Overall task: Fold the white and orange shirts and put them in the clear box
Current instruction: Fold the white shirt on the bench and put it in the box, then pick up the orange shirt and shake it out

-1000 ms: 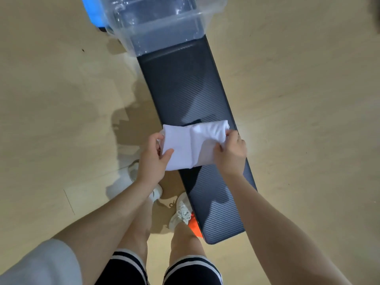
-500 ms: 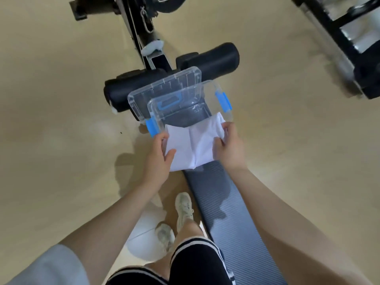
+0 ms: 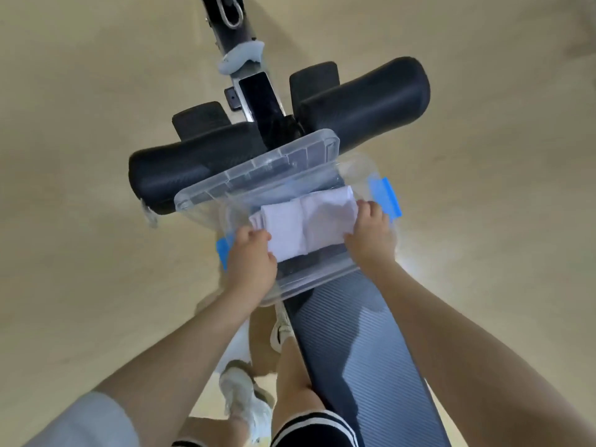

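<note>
Centre frame, both hands are down inside the clear box (image 3: 292, 287), which sits on the dark padded bench (image 3: 364, 356). The left hand (image 3: 253, 264) has its fingers curled around the near-left edge of the folded white shirt (image 3: 306, 224), and the right hand (image 3: 371, 233) grips its right edge. The shirt lies within the box walls, the lid (image 3: 258, 169) propped behind it, blue latches (image 3: 385, 198) at the sides.

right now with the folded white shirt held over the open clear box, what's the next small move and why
Probably lower it flat to the bottom and let go. The left hand and right hand pinch opposite ends of the folded white shirt, which already sits inside the rim of the clear box.
</note>
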Demonstrator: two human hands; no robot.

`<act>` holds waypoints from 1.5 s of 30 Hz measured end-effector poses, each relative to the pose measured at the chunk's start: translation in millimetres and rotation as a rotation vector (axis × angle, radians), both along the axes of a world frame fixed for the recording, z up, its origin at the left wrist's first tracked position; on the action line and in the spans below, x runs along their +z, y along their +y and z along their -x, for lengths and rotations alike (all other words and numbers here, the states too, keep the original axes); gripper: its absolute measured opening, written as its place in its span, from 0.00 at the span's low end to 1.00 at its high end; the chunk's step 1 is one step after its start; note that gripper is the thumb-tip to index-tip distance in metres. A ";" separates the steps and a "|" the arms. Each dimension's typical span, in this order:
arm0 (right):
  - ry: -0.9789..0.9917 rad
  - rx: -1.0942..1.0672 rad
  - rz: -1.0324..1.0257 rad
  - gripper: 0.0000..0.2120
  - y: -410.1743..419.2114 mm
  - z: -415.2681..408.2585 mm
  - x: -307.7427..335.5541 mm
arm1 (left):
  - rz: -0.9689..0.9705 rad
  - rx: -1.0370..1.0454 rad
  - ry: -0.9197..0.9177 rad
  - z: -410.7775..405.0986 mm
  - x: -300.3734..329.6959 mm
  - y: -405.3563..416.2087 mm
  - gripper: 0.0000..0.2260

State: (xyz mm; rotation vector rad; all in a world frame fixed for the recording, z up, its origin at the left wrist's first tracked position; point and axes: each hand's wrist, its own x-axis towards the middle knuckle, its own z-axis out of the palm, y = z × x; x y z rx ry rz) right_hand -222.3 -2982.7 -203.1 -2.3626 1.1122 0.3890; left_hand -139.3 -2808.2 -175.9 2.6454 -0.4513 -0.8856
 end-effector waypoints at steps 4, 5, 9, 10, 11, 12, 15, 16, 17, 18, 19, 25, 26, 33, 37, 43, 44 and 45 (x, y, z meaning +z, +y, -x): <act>0.162 0.311 -0.084 0.30 9.3 -10.7 -24.3 | -0.126 -0.214 0.125 2.7 -23.8 -18.9 0.14; 0.209 0.363 -0.127 0.31 10.1 -14.9 -28.9 | -0.147 -0.272 0.142 1.6 -31.8 -23.6 0.17; 0.413 0.413 -0.210 0.35 4.4 -23.4 -50.9 | -0.358 -0.420 0.208 -14.1 -64.5 -30.6 0.28; 0.449 0.410 -0.184 0.35 3.6 -22.9 -53.7 | -0.405 -0.433 0.233 -17.9 -69.8 -30.6 0.29; 0.476 0.400 -0.155 0.35 3.8 -22.6 -54.5 | -0.422 -0.457 0.247 -21.3 -72.9 -30.4 0.28; 0.493 0.373 -0.134 0.33 5.5 -23.1 -52.1 | -0.408 -0.484 0.266 -23.7 -73.5 -29.7 0.26; 0.444 0.222 -0.103 0.24 13.6 -24.4 -29.0 | -0.314 -0.561 0.393 -25.4 -57.3 -24.2 0.21; 0.381 0.201 -0.077 0.20 17.2 -22.6 -17.5 | -0.282 -0.585 0.411 -24.7 -48.2 -21.8 0.21; 0.307 0.196 -0.039 0.17 22.2 -18.1 -5.0 | -0.249 -0.605 0.399 -23.8 -38.0 -18.8 0.20; 0.223 0.193 0.004 0.15 29.1 -10.6 8.1 | -0.207 -0.614 0.367 -23.1 -27.4 -16.6 0.20; 0.140 0.169 0.039 0.14 38.5 0.4 22.2 | -0.153 -0.616 0.332 -21.3 -14.1 -13.7 0.20; -0.043 -0.233 0.010 0.12 117.4 102.0 87.9 | 0.108 -0.785 0.180 12.6 64.6 7.9 0.16; -0.043 -0.316 -0.005 0.12 133.9 125.5 94.7 | 0.124 -0.843 0.182 25.1 77.4 11.9 0.16; 0.038 -0.780 -0.048 0.11 249.6 286.1 152.2 | 0.025 -1.237 0.287 156.1 118.7 45.4 0.15; -0.014 -1.052 -0.002 0.09 314.8 370.9 169.4 | 0.016 -1.530 0.276 251.1 136.6 69.3 0.15; 0.016 -1.297 -0.035 0.10 419.3 505.4 135.4 | 0.048 -1.773 0.292 408.1 121.1 120.3 0.14; 0.023 -1.316 -0.054 0.10 434.2 528.7 126.9 | 0.038 -1.782 0.299 436.5 113.5 131.5 0.14; 0.023 -1.329 -0.073 0.10 448.2 553.1 117.1 | 0.034 -1.786 0.307 465.0 105.6 143.7 0.14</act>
